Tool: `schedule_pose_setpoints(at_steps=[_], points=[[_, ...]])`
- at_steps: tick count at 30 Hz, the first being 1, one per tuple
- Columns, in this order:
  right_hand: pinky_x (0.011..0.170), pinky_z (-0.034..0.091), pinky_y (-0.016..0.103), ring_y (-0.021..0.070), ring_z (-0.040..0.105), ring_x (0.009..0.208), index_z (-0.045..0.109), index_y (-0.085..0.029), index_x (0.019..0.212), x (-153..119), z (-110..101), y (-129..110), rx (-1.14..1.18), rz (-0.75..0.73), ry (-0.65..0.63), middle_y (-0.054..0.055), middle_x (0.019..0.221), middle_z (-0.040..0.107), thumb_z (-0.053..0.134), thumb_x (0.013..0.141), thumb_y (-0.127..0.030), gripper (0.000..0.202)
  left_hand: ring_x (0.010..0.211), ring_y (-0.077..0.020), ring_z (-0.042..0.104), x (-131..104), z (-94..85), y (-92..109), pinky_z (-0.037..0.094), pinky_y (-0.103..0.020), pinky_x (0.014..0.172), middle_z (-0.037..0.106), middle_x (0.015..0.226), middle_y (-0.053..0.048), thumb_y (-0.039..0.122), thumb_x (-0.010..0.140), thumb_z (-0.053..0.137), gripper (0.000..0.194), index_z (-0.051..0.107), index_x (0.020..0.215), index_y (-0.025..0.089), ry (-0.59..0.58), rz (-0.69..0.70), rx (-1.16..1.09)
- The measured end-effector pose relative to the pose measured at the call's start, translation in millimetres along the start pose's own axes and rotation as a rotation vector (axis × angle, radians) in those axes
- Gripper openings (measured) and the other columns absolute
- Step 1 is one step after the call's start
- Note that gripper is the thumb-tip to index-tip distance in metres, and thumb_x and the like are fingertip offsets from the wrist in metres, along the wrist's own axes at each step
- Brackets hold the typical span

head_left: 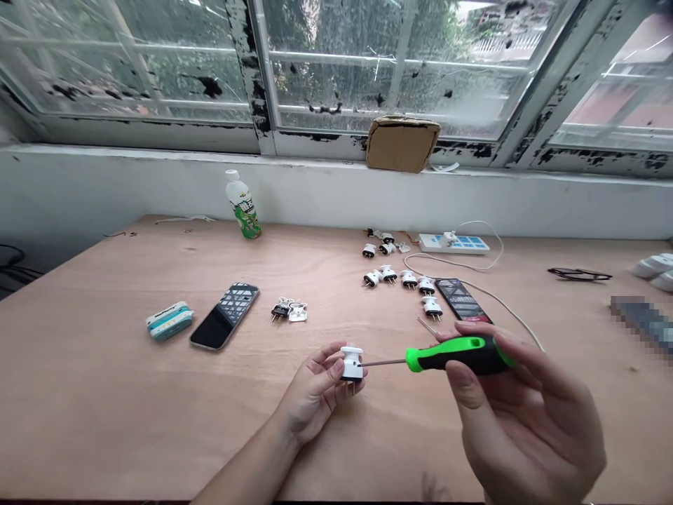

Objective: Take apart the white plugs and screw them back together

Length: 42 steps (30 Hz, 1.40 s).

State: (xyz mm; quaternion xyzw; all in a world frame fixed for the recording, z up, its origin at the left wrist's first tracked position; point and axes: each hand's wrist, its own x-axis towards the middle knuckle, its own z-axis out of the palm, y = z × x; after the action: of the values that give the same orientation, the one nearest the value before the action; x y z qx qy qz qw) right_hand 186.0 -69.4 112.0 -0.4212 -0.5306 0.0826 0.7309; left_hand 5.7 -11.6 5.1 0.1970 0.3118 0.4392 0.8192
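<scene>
Near the lower center of the frame, the left hand (pixel 315 393) pinches a white plug (pixel 351 363) between thumb and fingers, its long axis about upright, prongs pointing down. From the right, the right hand (pixel 531 414) grips a green-and-black screwdriver (pixel 463 354) by its handle; the screwdriver lies nearly level, its shaft pointing left, the tip at a hole in the plug's side. More plugs (pixel 409 279) stand right of center, beyond the hands.

We count one power strip (pixel 463 245); nearer us than it, two phones (pixel 221 324), one screwdriver (pixel 446 354), one held plug (pixel 350 362) and one loose row of five plugs (pixel 409 279).
</scene>
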Motion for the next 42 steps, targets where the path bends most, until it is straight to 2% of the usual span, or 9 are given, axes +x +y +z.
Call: schedule_pose_setpoints(at_steps=[6, 11, 15, 20, 30, 34, 36, 39, 42], points=[[0.074, 0.063, 0.031, 0.0178, 0.071, 0.085, 0.061, -0.018, 0.103, 14, -51, 23, -0.157, 0.008, 0.274, 0.005, 0.098, 0.069, 0.086, 0.064, -0.008, 0.047, 0.096, -0.026, 0.074, 0, -0.6, 3, 0.059, -0.037, 0.087, 0.075, 0.109, -0.012, 0.018, 0.076, 0.082, 0.041, 0.064, 0.113, 0.02, 0.055, 0.001, -0.014], [0.065, 0.061, 0.023, 0.0141, 0.067, 0.082, 0.054, -0.019, 0.089, 7, -121, 65, -0.268, 0.25, 0.422, 0.0, 0.091, 0.065, 0.091, 0.06, -0.02, 0.046, 0.097, -0.0258, 0.074, 1, -2.3, 4, 0.059, -0.038, 0.088, 0.075, 0.113, -0.013, 0.017, 0.075, 0.082, 0.046, 0.062, 0.116, 0.02, 0.091, -0.016, -0.013], [0.06, 0.056, 0.021, 0.0142, 0.064, 0.073, 0.053, -0.018, 0.077, -18, -153, 96, -0.428, 0.471, 0.451, -0.001, 0.08, 0.063, 0.091, 0.058, -0.035, 0.045, 0.096, -0.0265, 0.075, 1, 0.5, 6, 0.061, -0.038, 0.087, 0.075, 0.112, -0.014, 0.017, 0.072, 0.084, 0.051, 0.061, 0.118, 0.019, 0.118, -0.037, -0.028], [0.061, 0.049, 0.029, 0.0183, 0.06, 0.068, 0.062, -0.018, 0.083, -46, -154, 127, -0.82, 0.433, 0.149, 0.001, 0.075, 0.063, 0.071, 0.077, -0.057, 0.04, 0.097, -0.0277, 0.074, 1, 4.4, 8, 0.061, -0.037, 0.087, 0.075, 0.109, -0.013, 0.014, 0.07, 0.086, 0.056, 0.059, 0.118, 0.018, 0.137, -0.03, -0.008], [0.076, 0.047, 0.039, 0.0255, 0.06, 0.081, 0.064, -0.02, 0.081, -33, -152, 160, -0.918, 0.17, -0.17, 0.007, 0.082, 0.062, 0.06, 0.085, -0.049, 0.029, 0.095, -0.0258, 0.075, 1, 2.3, 7, 0.059, -0.038, 0.088, 0.074, 0.108, -0.011, 0.013, 0.073, 0.083, 0.048, 0.059, 0.114, 0.019, 0.082, -0.013, -0.022], [0.093, 0.042, 0.05, 0.0325, 0.059, 0.099, 0.067, -0.019, 0.095, -34, -123, 135, -0.988, 0.035, -0.099, 0.013, 0.099, 0.064, 0.064, 0.083, -0.043, 0.027, 0.096, -0.0268, 0.074, 0, 1.1, 3, 0.058, -0.038, 0.088, 0.073, 0.109, -0.01, 0.015, 0.075, 0.082, 0.041, 0.062, 0.111, 0.019, 0.024, -0.012, -0.043], [0.094, 0.046, 0.044, 0.0288, 0.062, 0.103, 0.065, -0.021, 0.108, -40, -88, 110, -0.81, 0.011, -0.302, 0.011, 0.108, 0.065, 0.067, 0.084, -0.04, 0.031, 0.098, -0.0276, 0.073, 0, 0.2, 1, 0.057, -0.039, 0.089, 0.073, 0.11, -0.01, 0.016, 0.075, 0.082, 0.041, 0.064, 0.111, 0.02, -0.032, -0.007, -0.057], [0.087, 0.053, 0.034, 0.0235, 0.063, 0.106, 0.054, -0.026, 0.133, -50, -27, 76, -0.56, 0.225, -0.649, 0.009, 0.123, 0.062, 0.069, 0.085, -0.039, 0.052, 0.101, -0.0278, 0.072, -1, 0.0, -2, 0.055, -0.039, 0.09, 0.072, 0.111, -0.01, 0.016, 0.074, 0.083, 0.044, 0.066, 0.114, 0.021, -0.12, -0.01, -0.066], [0.088, 0.053, 0.033, 0.0238, 0.06, 0.111, 0.052, -0.026, 0.136, -49, 17, 61, -0.379, 0.371, -0.781, 0.009, 0.127, 0.059, 0.073, 0.079, -0.032, 0.061, 0.104, -0.0255, 0.07, -4, 0.0, -2, 0.052, -0.036, 0.093, 0.072, 0.114, -0.011, 0.014, 0.074, 0.082, 0.045, 0.068, 0.116, 0.022, -0.156, -0.01, -0.06]])
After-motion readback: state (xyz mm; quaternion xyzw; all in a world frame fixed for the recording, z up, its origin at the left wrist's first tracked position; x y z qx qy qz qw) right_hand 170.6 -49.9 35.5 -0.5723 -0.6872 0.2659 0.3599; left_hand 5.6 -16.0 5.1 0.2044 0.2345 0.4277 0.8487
